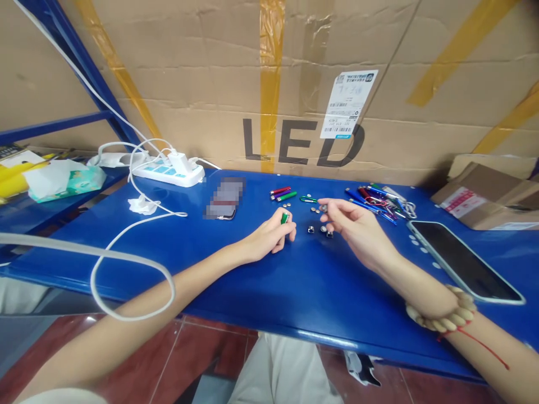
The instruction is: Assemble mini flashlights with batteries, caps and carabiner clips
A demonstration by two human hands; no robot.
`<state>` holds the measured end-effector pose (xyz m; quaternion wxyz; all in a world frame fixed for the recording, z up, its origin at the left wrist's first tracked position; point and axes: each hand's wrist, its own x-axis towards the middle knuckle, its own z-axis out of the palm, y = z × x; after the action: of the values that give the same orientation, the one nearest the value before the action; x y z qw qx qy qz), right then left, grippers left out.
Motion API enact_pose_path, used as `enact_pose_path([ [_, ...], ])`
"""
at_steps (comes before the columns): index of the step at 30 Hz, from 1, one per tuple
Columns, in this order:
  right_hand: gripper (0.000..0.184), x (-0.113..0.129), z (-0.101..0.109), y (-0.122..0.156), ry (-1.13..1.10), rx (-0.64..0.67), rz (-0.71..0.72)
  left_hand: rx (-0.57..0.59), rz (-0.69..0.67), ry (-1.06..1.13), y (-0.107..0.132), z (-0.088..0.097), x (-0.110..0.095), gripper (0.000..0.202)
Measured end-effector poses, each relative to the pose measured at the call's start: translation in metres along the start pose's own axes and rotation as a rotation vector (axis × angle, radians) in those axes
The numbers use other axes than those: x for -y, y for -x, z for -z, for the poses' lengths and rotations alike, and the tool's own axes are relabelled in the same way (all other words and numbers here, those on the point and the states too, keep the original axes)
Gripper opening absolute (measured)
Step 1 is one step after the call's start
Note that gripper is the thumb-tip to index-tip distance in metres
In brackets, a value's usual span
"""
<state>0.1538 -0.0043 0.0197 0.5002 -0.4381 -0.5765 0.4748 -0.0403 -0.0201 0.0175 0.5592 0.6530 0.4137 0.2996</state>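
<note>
My left hand (273, 233) rests on the blue table (252, 280) with its fingers curled round a small green tube (285, 217), held upright. My right hand (351, 224) hovers just to the right, fingers bent in a pinch above a few small silver button cells (319, 220); whether it holds one I cannot make out. Behind the hands lie red, purple and green tubes (283, 193) and a green carabiner clip (308, 199). A pile of coloured tubes and clips (379, 201) lies at the back right.
A phone (461, 261) lies face up at the right. A white power strip (168, 171) with cables sits at the back left, and a white cable (126, 264) loops over my left forearm. Cardboard boxes (484, 193) and a large carton stand behind.
</note>
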Motion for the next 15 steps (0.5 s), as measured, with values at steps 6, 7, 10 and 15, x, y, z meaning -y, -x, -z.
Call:
enact_pose_path([
  [6, 0.031, -0.006, -0.015, 0.014, -0.035, -0.003, 0.066, -0.015, -0.122, -0.196, -0.003, 0.001, 0.005, 0.029],
  [7, 0.027, -0.005, -0.016, 0.015, -0.015, -0.019, 0.115, -0.010, -0.160, -0.233, -0.003, 0.002, 0.006, 0.028],
  [10, 0.014, -0.001, -0.014, 0.017, 0.176, -0.033, 0.340, 0.033, -0.284, -0.318, -0.005, 0.004, 0.006, 0.022],
  [15, 0.015, 0.004, -0.010, 0.016, 0.468, 0.077, 0.659, 0.026, -0.327, -0.400, -0.007, 0.007, 0.008, 0.022],
])
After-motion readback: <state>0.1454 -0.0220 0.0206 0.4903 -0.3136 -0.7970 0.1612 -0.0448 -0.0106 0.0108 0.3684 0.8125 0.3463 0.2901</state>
